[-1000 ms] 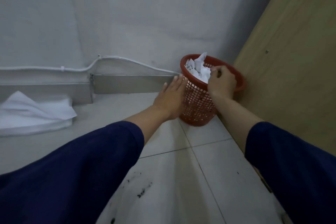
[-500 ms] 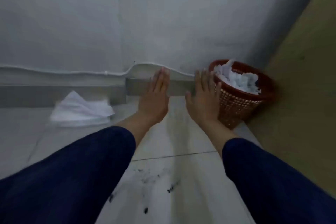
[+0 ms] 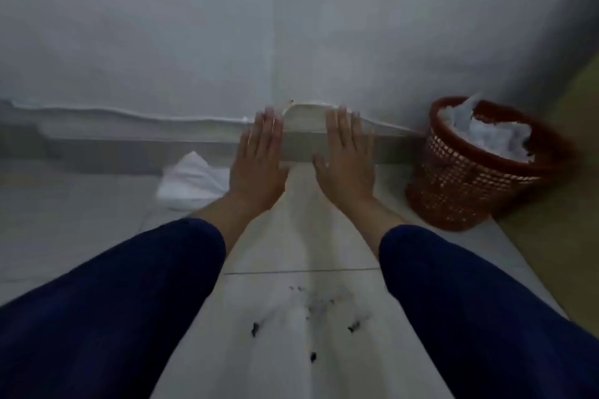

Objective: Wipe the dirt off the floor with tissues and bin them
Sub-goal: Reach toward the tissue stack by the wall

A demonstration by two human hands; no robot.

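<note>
Black dirt specks (image 3: 311,324) lie on the pale floor tiles between my forearms. A red mesh bin (image 3: 470,185) stands at the right by the wall, filled with crumpled white tissues (image 3: 489,136). A stack of clean white tissues (image 3: 191,181) lies on the floor at the left, just beside my left hand (image 3: 257,165). My left hand is flat, fingers out, holding nothing. My right hand (image 3: 348,165) is held out flat in the same way, empty, well left of the bin. The picture is blurred by motion.
A grey wall with a metal skirting strip (image 3: 301,147) and a white cable (image 3: 129,113) runs across the back. A wooden panel (image 3: 564,197) rises at the right behind the bin. Dark blue sleeves cover both forearms.
My right hand let go of a tissue in the bin and drew back left. My left hand came off the bin's side. Both are now flat and empty; the view swung left.
</note>
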